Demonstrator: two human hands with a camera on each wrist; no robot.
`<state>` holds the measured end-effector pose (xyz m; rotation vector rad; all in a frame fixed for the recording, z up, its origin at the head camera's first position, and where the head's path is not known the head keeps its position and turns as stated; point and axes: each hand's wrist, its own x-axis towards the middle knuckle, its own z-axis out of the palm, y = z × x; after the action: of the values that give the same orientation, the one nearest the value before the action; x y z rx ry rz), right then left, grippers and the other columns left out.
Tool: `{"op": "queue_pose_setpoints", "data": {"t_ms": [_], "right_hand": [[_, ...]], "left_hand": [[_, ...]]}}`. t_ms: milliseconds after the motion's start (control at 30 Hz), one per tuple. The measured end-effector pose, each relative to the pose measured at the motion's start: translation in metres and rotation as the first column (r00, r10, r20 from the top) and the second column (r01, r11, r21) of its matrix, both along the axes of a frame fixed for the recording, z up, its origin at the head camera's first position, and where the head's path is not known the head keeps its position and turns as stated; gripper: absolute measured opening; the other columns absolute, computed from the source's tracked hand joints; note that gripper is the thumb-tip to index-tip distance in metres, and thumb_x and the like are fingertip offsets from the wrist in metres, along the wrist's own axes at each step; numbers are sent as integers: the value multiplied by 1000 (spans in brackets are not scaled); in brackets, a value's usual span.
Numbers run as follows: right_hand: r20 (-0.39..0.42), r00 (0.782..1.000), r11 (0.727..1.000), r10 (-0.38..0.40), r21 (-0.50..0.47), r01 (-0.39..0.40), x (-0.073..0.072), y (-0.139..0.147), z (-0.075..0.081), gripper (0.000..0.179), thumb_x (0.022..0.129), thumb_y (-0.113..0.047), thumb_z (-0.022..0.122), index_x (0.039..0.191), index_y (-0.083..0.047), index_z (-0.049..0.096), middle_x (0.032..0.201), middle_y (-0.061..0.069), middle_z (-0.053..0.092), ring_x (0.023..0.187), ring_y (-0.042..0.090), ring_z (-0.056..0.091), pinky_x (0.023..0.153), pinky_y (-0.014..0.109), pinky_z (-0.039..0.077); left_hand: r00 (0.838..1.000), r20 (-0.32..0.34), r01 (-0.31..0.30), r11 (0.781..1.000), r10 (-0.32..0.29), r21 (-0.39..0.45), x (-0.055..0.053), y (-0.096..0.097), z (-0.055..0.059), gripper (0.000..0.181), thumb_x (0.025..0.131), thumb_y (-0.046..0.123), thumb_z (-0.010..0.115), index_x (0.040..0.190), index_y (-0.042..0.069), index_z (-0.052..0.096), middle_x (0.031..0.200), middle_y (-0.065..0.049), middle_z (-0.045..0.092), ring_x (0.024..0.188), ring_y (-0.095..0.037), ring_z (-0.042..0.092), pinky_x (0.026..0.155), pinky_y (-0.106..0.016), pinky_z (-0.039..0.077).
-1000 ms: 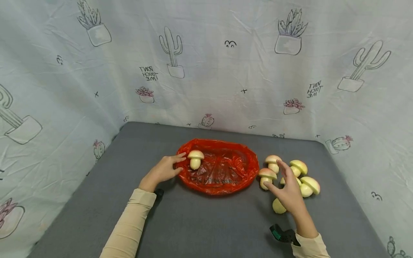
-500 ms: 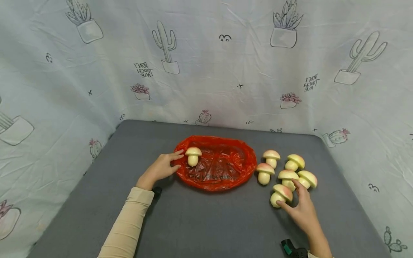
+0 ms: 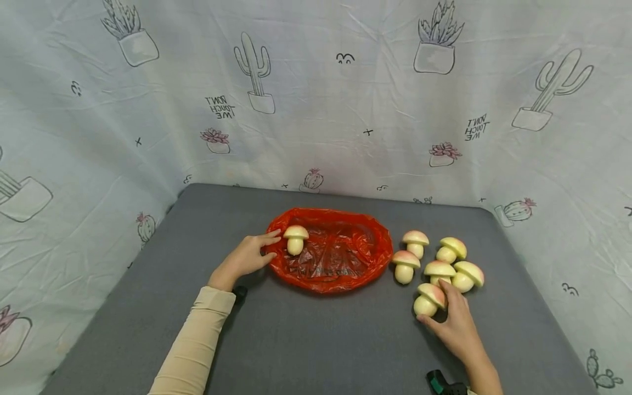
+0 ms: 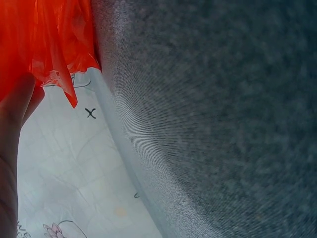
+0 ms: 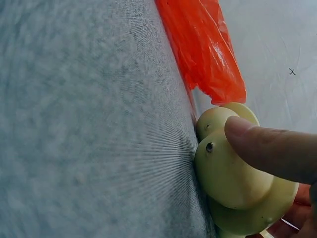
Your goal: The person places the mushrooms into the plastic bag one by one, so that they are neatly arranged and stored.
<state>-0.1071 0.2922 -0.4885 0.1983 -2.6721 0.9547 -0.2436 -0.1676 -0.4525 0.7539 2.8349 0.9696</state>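
My right hand (image 3: 456, 323) pinches the nearest pale yellow toy mushroom (image 3: 428, 299), which has a pink-tinged cap. In the right wrist view the thumb (image 5: 247, 141) presses the mushroom's stem (image 5: 230, 171), and the other fingers lie partly hidden behind the cap. Close against it in the head view sits another toy mushroom (image 3: 438, 269). At the left side of a red plastic bag (image 3: 328, 285) spread open like a basin, my left hand (image 3: 247, 255) rests its extended fingers on the rim. Inside the bag, at its left end, one toy mushroom (image 3: 295, 246) stands upright.
More toy mushrooms (image 3: 406, 266) lie grouped between the bag and the right side of the grey table (image 3: 316, 345). A white cloth (image 3: 316, 109) printed with cacti hangs behind the table and along both sides.
My right hand has moved from above the group down and toward the near mushroom, closing thumb and fingers on it. The left hand keeps its place at the bag's rim.
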Motion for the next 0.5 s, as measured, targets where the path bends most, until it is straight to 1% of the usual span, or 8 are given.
{"op": "queue_pose_setpoints", "data": {"t_ms": [133,267,500], "right_hand": [[-21,1000,1000,3,3,-3,0,-2,-2,91,63,-11,86,135,13,36,132,33,41,118,51,33,90,59,28],[-22,1000,1000,2,13,-2,1,-3,-2,90,63,-11,86,135,12,37,131,32,42,117,50,34,90,58,28],[-30,1000,1000,0,26,1,0,-4,-3,88,63,-10,86,134,11,39,131,32,43,117,50,35,90,58,29]], "left_hand": [[1000,11,-5,1000,5,2,1,0,1,47,89,8,63,134,1,53,146,-16,42,39,-5,25,45,-21,32],[1000,20,-7,1000,7,1,2,0,1,47,89,8,62,134,0,53,146,-16,42,40,-5,25,46,-21,32],[1000,4,-3,1000,3,-1,1,0,1,47,89,8,63,134,0,53,146,-17,42,41,-5,23,48,-22,32]]}}
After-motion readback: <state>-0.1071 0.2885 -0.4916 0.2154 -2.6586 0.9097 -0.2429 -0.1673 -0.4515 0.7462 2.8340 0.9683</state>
